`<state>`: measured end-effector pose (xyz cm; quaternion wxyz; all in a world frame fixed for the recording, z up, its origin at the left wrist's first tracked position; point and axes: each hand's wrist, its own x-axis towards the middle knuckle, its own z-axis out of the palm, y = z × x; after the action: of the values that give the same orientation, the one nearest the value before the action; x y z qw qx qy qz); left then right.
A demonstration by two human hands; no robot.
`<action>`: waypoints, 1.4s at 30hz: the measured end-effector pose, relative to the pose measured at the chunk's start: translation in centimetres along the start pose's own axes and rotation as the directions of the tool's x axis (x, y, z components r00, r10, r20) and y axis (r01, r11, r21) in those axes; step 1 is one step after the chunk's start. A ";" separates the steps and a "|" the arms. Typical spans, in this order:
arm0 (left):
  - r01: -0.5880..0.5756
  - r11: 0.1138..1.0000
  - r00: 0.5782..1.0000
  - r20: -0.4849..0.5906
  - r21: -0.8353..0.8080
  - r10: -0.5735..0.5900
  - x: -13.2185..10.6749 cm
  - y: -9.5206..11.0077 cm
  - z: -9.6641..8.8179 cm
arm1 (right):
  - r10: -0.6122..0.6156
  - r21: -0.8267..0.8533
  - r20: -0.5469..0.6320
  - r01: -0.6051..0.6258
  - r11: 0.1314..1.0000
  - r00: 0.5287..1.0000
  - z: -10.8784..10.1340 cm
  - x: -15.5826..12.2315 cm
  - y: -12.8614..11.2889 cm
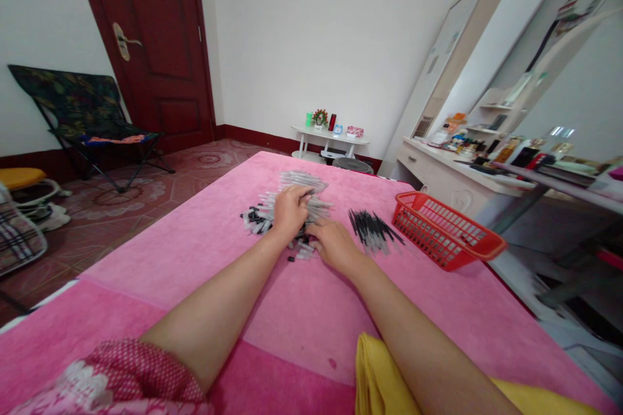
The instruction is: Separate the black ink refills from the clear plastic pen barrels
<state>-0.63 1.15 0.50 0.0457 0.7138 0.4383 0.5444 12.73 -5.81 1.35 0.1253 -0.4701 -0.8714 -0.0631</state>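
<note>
My left hand [291, 213] is closed over a heap of pen parts, fingers curled. Something greyish shows at its fingertips, too small to name. Close beside it, my right hand [333, 243] reaches in from the right with bent fingers pressed together among the small parts; what they grip is hidden. Clear pen barrels [302, 177] lie in a pile beyond and around my left hand. To its left are black and clear pen caps [260, 224], with more caps [304, 251] below my hands. A bundle of black-tipped pen refills [374, 232] lies to the right.
A red plastic basket [448, 230] stands at the table's right edge. The table wears a pink cloth [195, 233], and a yellow cloth [382, 376] lies by my right forearm. Beyond are a folding chair [92, 110], a low white stand [331, 135] and a dressing table [448, 175].
</note>
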 end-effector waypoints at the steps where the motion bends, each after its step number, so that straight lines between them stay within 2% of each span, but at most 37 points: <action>1: -0.002 1.000 1.000 0.001 -0.002 0.002 0.0 0.0 0.0 | 0.000 -0.002 0.003 0.000 1.000 1.000 0.0 0.0 0.0; 8: -0.023 1.000 1.000 0.017 0.011 0.022 -0.2 0.3 0.0 | -0.005 0.018 -0.047 0.006 1.000 0.999 0.5 -0.3 -0.1; 16: -0.020 0.999 0.999 0.044 0.027 0.019 -0.2 0.3 0.1 | 0.013 0.012 -0.038 -0.013 1.000 0.999 0.6 -0.2 -0.4; 19: -0.025 0.999 0.998 0.056 0.043 0.023 -0.2 0.3 0.0 | 0.062 0.076 -0.092 -0.055 0.996 0.994 0.6 -0.3 -0.2; 21: -0.031 0.998 0.998 0.063 0.056 0.027 -0.2 0.4 -0.1 | 0.139 0.151 -0.140 -0.117 0.982 0.980 0.4 -0.3 0.3; 24: -0.036 0.996 0.996 0.085 0.080 0.030 -0.3 0.6 -0.2 | 0.291 0.284 -0.241 -0.219 0.933 0.926 -0.1 -0.2 1.8; 27: -0.047 0.994 0.993 0.112 0.101 0.036 -0.4 0.8 -0.3 | 0.466 0.463 -0.333 -0.288 0.838 0.820 -1.1 -0.1 3.6; 29: -0.057 0.991 0.990 0.132 0.117 0.041 -0.4 0.9 -0.4 | 0.544 0.583 -0.359 -0.272 0.765 0.758 -2.0 -0.2 4.6; 31: -0.072 0.989 0.986 0.160 0.132 0.050 -0.4 1.1 -0.4 | 0.565 0.656 -0.374 -0.222 0.722 0.735 -2.8 -0.2 5.1; 37: -0.143 0.976 0.972 0.209 0.162 0.108 -0.6 1.5 -0.5 | 0.498 0.677 -0.381 -0.132 0.724 0.779 -3.9 -0.2 5.4; 42: -0.170 0.968 0.966 0.228 0.187 0.125 -0.6 1.9 -0.6 | 0.498 0.672 -0.380 -0.137 0.727 0.780 -3.5 -0.1 5.2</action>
<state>-0.05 -0.67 1.32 -0.0221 0.8000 0.4299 0.4180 17.71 -3.79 4.62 0.5177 -0.5146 -0.6735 0.1164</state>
